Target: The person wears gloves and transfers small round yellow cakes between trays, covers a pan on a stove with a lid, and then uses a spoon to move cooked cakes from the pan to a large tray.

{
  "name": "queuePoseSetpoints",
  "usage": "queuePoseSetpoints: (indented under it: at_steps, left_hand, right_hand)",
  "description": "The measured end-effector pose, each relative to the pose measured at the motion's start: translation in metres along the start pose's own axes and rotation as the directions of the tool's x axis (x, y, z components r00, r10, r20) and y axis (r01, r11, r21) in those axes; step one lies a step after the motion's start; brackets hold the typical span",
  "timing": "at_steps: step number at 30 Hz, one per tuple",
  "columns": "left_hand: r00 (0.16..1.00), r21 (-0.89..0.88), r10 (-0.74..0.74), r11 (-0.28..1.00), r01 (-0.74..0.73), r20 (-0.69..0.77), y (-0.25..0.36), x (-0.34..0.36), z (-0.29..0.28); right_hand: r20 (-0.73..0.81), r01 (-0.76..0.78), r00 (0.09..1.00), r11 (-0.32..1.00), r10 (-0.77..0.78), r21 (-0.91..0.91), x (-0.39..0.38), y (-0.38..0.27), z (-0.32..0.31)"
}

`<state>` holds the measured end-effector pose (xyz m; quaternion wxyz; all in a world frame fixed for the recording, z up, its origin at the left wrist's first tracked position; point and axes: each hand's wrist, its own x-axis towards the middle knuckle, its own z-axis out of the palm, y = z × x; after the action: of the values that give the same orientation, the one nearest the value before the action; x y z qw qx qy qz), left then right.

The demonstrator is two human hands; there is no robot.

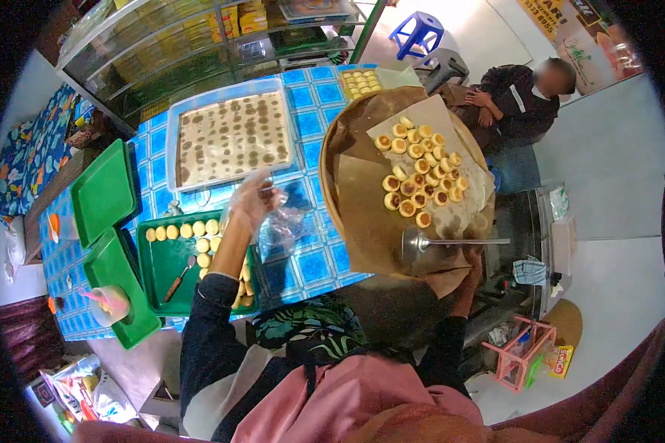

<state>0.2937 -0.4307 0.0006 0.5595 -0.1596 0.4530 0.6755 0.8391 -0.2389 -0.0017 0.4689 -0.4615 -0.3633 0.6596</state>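
Note:
My left hand [255,199], in a clear plastic glove, has curled fingers above the table, beside crumpled clear plastic [288,225]; what they hold, if anything, is unclear. Below it, a green tray [155,277] holds pale dough rounds [203,244] and a small spreading tool [179,284]. My right hand [468,269] is at the lower edge of a large round basket tray [330,155], its fingers mostly hidden by brown paper. Several browned round pastries [421,177] lie on that paper, with a long-handled metal tool [458,241] across the near side.
A lined plastic container [171,148], small pastry box [351,85], green trays [103,184] and pink-handled tub [111,306] are on the blue checked table [325,258]. Glass shelving [162,63] stands behind. A seated person [517,103] is at right, near a blue stool [414,29] and pink rack [521,354].

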Motion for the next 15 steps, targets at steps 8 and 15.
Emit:
queuePoseSetpoints:
  at_steps: [8,15]
  left_hand:
    - [0.915,0.561,0.29,0.724,-0.401,0.279,0.051,0.173,0.128]
    - [0.773,0.751,0.114,-0.357,-0.555,0.625,0.051,0.27,0.181]
  right_hand:
    - [0.006,-0.012,1.0,0.992,0.011,0.129,0.0,0.019,0.018]
    - [0.099,-0.109,0.99,0.992,0.102,0.065,0.007,0.018,0.006]
